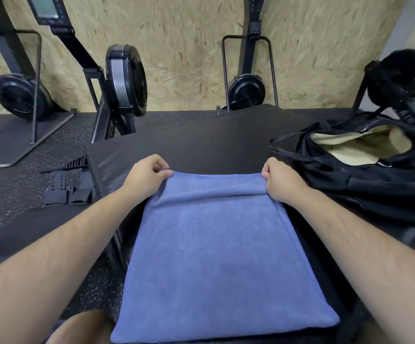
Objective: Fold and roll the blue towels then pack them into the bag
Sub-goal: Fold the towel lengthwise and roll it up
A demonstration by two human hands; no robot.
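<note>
No text, brand or number can be read. The monitor screen (44, 7), far beyond the fingers of the left hand (147, 173), is a blurred grey-green face. The small panel (255, 27), far beyond those of the right hand (279, 178), is too small to tell.

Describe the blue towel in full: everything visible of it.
The blue towel is plain, terry-looking cloth, folded to a rough rectangle, lying flat on the black padded mat. Its far edge is turned over into a low roll. The left hand pinches the roll's left end, the right hand its right end. The black bag lies apart to its right.
</note>
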